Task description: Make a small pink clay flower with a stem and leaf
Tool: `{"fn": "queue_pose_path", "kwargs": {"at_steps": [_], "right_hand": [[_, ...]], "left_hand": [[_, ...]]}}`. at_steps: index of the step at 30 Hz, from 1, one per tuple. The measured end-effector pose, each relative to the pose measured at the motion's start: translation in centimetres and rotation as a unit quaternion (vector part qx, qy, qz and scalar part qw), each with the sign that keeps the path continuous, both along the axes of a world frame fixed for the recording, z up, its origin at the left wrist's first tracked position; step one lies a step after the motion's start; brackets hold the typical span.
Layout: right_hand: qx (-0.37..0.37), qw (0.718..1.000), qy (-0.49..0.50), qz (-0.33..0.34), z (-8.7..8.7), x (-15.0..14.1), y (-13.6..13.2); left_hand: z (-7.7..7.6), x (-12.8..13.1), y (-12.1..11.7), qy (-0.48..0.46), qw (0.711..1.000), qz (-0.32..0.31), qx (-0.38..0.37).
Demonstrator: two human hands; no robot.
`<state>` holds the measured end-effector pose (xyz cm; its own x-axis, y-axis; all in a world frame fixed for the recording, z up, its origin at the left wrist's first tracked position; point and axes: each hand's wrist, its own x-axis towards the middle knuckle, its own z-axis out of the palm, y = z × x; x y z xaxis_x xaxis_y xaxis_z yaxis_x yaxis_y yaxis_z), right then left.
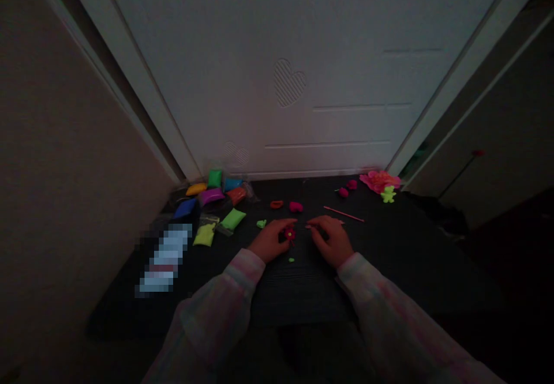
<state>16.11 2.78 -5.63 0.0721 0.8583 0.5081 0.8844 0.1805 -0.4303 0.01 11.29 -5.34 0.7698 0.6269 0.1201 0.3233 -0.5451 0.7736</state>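
Note:
My left hand (272, 240) rests on the dark mat (389, 257), its fingers curled around a small red clay flower (289, 234) with a yellow centre. My right hand (331, 238) lies just to the right of it, fingers bent and pinched together near the flower; what they hold, if anything, is too dark to make out. A tiny green clay bit (291, 260) lies on the mat below the flower. A thin pink stick (344, 214) lies just beyond my right hand.
Several coloured clay packets (216, 199) lie at the back left. Small red and pink clay pieces (286, 205), a green scrap (261, 223), a pink-orange clay flower (380, 180) and a green figure (388, 194) sit near a white door (285, 72).

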Motion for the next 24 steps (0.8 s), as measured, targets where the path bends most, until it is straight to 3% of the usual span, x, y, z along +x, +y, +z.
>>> {"fn": "queue_pose_path", "kwargs": {"at_steps": [4, 8, 15, 24], "right_hand": [[-0.069, 0.993, -0.031, 0.086, -0.3, -2.2, -2.0], [-0.117, 0.984, -0.064, 0.121, -0.4, -3.2, -2.3], [-0.147, 0.975, -0.085, 0.140, 0.0, -3.0, -1.9], [-0.171, 0.976, -0.090, 0.097, -0.1, -3.1, -2.6]], "left_hand": [[-0.1, -0.1, 0.2, -0.015, 0.999, -0.023, -0.026], [-0.3, -0.1, 0.5, -0.029, 0.998, -0.033, -0.041], [-0.3, 0.0, 0.5, -0.058, 0.997, 0.005, -0.058], [-0.2, 0.1, 0.4, -0.064, 0.995, 0.026, -0.069]]}}
